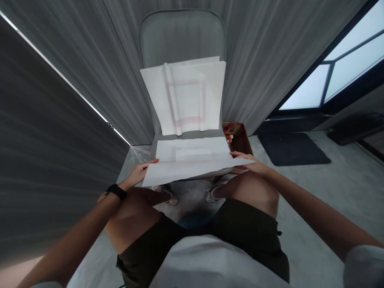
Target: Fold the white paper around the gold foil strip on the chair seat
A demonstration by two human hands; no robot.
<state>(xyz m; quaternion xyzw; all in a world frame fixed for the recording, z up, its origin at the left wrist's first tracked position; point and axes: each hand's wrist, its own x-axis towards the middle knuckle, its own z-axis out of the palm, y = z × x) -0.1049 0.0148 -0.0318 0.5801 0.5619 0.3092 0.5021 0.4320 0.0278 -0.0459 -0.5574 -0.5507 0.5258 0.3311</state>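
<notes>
A large white paper sheet (195, 166) lies over the seat of a grey chair (183, 36), its near part bent up along a crease. My left hand (140, 173), below a black wristband, is closed on the sheet's left edge. At the right edge my right hand (247, 161) grips the same sheet, part of it hidden behind the paper. Leaning on the chair's backrest is another white creased paper (192, 96) with faint pinkish bands and a rectangular outline, a further layer showing behind its top edge.
A red and brown cardboard box (241, 138) stands on the floor right of the chair. Grey curtains (258, 52) hang behind and at the sides. A dark mat (294, 148) lies at the right, below a window. My knees flank the seat.
</notes>
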